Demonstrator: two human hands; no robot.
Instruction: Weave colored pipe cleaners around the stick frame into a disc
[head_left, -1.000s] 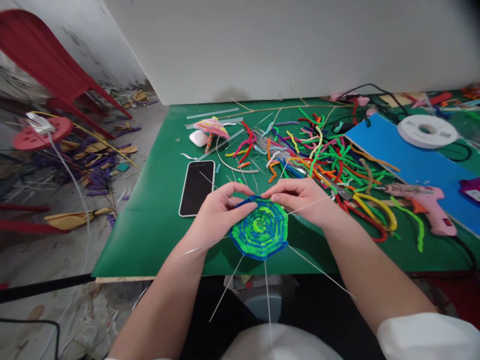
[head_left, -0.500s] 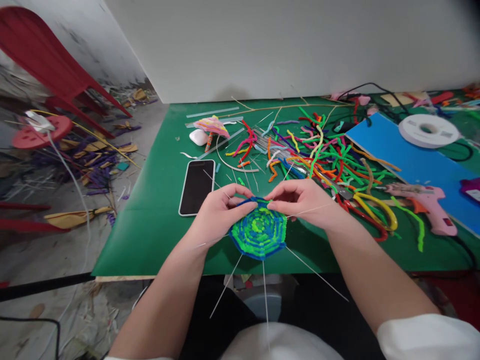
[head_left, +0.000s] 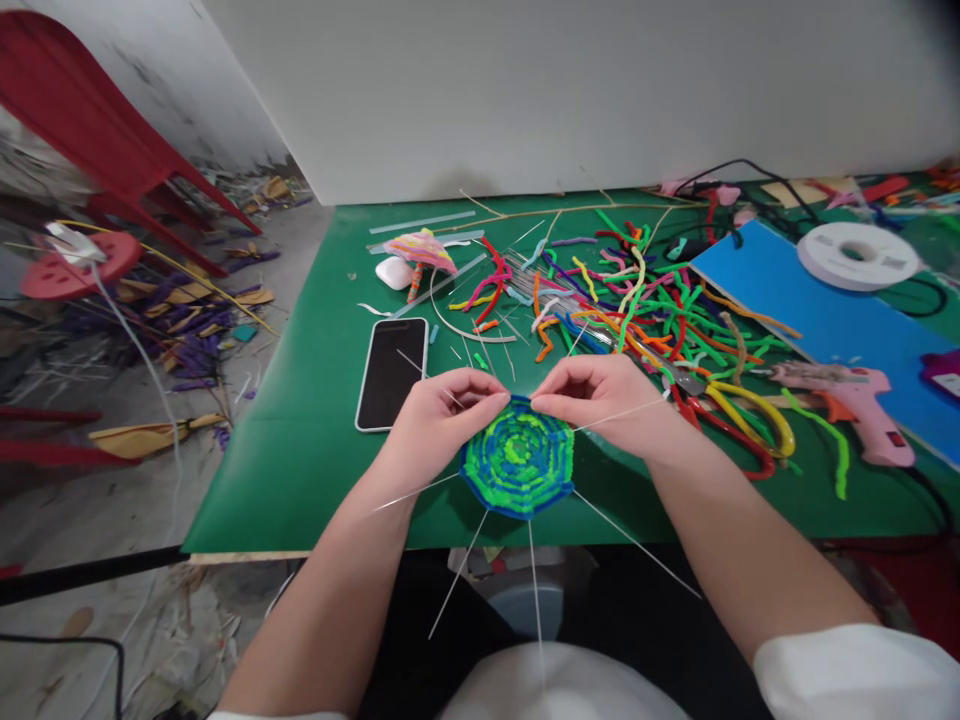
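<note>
A blue and green disc [head_left: 517,460], wound in rings of pipe cleaner on thin wire spokes, is held up over the table's front edge. Its bare spokes stick out all around, some pointing down toward my lap. My left hand [head_left: 454,415] pinches the disc's upper left rim between thumb and fingers. On the upper right rim, my right hand [head_left: 592,400] pinches in the same way, with its fingertips close to the left ones. Parts of the fingers behind the disc are hidden.
On the green table [head_left: 292,480] lie a phone [head_left: 391,375], a small pink-yellow umbrella shape [head_left: 421,250], a heap of coloured pipe cleaners [head_left: 637,280], yellow-handled scissors [head_left: 754,415], a pink glue gun [head_left: 855,400], a blue board [head_left: 825,310] and a white ribbon spool [head_left: 859,255].
Both hands keep hold of the disc's top rim. The fingertips have drawn slightly apart, and the disc has turned a little, its lower spokes shifting right.
</note>
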